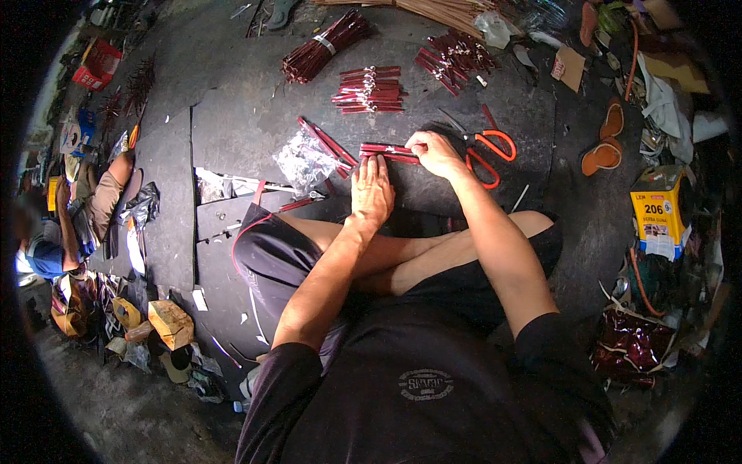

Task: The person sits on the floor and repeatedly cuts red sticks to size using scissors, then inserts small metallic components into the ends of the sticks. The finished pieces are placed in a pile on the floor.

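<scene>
In front of my crossed legs, a few glossy dark red strips (379, 149) lie side by side on the dark floor board, with a small shiny bit near their middle. My left hand (372, 189) rests flat, its outstretched fingertips pressing on the left part of the strips. At their right end, my right hand (437, 153) is closed with thumb and finger pinched on a strip; the fingers partly hide it. Orange-handled scissors (495, 148) lie just right of that hand. Left of my left hand are a clear plastic bag (305, 160) with shiny contents and more loose red strips (326, 141).
Beyond my hands lie a row of red strips (369, 90), a banded bundle (328, 46) and a loose pile (461, 58). Brown sandals (607, 139) and a yellow box (658, 207) are at right. Another person's leg (112, 193) shows at far left, near scattered clutter.
</scene>
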`<action>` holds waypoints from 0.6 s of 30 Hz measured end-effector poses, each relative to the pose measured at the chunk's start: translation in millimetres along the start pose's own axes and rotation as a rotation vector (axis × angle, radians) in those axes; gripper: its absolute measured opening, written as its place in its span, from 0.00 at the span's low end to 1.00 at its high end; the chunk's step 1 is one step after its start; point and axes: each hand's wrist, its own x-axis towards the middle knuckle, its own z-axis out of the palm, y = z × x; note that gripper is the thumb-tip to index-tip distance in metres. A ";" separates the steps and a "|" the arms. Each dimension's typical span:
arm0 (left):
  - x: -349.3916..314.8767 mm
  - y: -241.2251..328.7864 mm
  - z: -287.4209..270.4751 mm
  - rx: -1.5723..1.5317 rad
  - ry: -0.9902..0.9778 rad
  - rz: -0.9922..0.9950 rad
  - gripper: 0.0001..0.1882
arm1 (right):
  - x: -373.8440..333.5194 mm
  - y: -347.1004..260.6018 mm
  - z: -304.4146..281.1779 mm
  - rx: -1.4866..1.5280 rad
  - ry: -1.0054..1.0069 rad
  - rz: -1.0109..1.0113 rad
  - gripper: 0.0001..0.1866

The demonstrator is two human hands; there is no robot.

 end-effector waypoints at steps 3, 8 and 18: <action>1.3 2.3 0.2 -0.008 -0.040 -0.037 0.37 | -3.0 0.1 -1.3 -0.008 -0.002 0.009 0.07; 6.3 8.3 9.9 -0.006 -0.092 -0.103 0.38 | -7.9 -2.6 -3.4 0.015 -0.016 0.018 0.08; 7.6 1.2 1.0 0.078 -0.237 -0.086 0.42 | -10.8 -8.4 -0.8 -0.019 0.053 -0.021 0.07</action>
